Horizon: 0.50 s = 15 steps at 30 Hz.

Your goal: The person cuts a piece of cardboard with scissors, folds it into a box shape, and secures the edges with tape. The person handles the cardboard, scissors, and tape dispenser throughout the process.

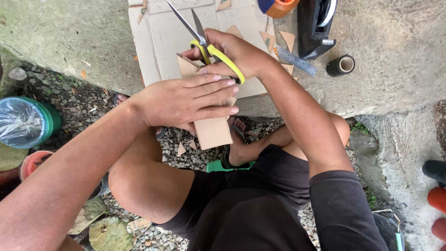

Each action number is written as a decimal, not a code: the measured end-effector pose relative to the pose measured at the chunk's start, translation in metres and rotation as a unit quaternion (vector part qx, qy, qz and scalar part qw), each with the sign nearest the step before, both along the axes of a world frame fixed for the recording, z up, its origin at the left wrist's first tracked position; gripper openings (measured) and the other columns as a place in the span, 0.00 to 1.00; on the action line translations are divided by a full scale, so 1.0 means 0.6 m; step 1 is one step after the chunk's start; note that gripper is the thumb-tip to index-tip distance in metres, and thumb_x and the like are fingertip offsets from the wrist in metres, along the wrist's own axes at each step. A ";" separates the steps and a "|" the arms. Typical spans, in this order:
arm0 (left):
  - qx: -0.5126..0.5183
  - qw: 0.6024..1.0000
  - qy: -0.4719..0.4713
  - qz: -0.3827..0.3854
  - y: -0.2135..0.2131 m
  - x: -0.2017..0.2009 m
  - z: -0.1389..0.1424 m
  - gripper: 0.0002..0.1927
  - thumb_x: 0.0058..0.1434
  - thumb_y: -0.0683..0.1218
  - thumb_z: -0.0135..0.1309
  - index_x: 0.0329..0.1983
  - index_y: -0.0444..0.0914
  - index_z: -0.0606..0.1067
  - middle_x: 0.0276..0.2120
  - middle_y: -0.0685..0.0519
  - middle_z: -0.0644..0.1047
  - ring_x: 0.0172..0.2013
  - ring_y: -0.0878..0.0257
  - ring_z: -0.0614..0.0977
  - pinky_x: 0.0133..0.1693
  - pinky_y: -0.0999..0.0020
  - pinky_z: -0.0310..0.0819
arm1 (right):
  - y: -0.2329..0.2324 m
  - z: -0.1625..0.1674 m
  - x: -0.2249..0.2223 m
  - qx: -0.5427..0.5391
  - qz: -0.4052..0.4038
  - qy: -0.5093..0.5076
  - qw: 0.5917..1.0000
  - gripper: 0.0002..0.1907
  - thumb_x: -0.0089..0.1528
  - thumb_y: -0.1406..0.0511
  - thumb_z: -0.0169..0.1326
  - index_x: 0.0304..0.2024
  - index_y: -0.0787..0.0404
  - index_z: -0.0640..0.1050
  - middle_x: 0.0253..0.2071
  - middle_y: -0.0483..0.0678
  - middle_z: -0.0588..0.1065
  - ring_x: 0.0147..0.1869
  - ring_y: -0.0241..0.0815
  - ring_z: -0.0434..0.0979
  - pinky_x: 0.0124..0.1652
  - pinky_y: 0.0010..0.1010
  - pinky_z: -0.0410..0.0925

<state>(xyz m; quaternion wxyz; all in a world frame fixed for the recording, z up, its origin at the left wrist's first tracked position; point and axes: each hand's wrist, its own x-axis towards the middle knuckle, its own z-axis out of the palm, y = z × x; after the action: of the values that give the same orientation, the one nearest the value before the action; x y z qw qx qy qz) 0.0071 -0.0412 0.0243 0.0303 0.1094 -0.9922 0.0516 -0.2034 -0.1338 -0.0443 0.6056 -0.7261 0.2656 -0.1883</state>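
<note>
My left hand (186,100) lies flat across a brown cardboard strip (213,131) and grips it, fingers pointing right. My right hand (232,51) holds yellow-handled scissors (204,42) with the blades spread apart and pointing up-left, just above the strip's top end. The strip's upper edge (188,62) sits next to the scissor handles. Its lower end sticks out below my left hand, over my knees.
A flat cardboard sheet (162,37) lies on the concrete slab (395,56) with small cut-off scraps (278,39). A black tape dispenser (316,23), a black roll (340,65) and an orange tape roll (278,7) stand to the right. A covered green bucket (25,122) stands on gravel at left.
</note>
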 end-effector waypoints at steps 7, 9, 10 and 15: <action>-0.105 0.993 0.025 0.037 -0.002 -0.033 -0.024 0.44 0.61 0.65 0.62 0.75 0.43 0.62 0.64 0.51 0.69 0.65 0.57 0.69 0.70 0.58 0.58 | -0.017 0.002 0.003 0.017 0.067 -0.038 0.997 0.24 0.64 0.64 0.64 0.58 0.66 0.70 0.60 0.53 0.78 0.66 0.45 0.79 0.64 0.36 0.73; -0.100 0.994 -0.004 0.051 0.004 -0.041 -0.024 0.50 0.52 0.71 0.56 0.73 0.42 0.63 0.63 0.51 0.69 0.63 0.56 0.70 0.66 0.60 0.59 | -0.017 -0.003 0.002 0.018 0.068 -0.026 0.997 0.23 0.64 0.64 0.64 0.57 0.66 0.71 0.59 0.54 0.79 0.65 0.45 0.80 0.64 0.36 0.73; -0.097 0.993 -0.019 0.059 0.009 -0.044 -0.023 0.53 0.47 0.74 0.54 0.71 0.41 0.64 0.63 0.50 0.69 0.63 0.56 0.70 0.64 0.61 0.60 | -0.015 -0.005 0.001 0.019 0.070 -0.020 0.997 0.23 0.64 0.64 0.64 0.57 0.66 0.71 0.58 0.54 0.79 0.65 0.45 0.80 0.64 0.37 0.73; -0.014 0.995 0.014 0.094 0.030 -0.047 -0.015 0.58 0.48 0.78 0.51 0.73 0.38 0.63 0.62 0.43 0.69 0.62 0.48 0.69 0.64 0.53 0.59 | 0.001 -0.022 0.000 -0.005 0.040 -0.036 0.999 0.21 0.66 0.62 0.62 0.55 0.65 0.70 0.59 0.55 0.79 0.65 0.47 0.80 0.62 0.38 0.74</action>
<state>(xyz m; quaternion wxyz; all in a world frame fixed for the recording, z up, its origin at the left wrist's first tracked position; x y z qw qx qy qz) -0.0210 -0.0232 0.0153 0.0407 0.2026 -0.9761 0.0665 -0.2033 -0.1331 -0.0573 0.6183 -0.7317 0.2135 -0.1916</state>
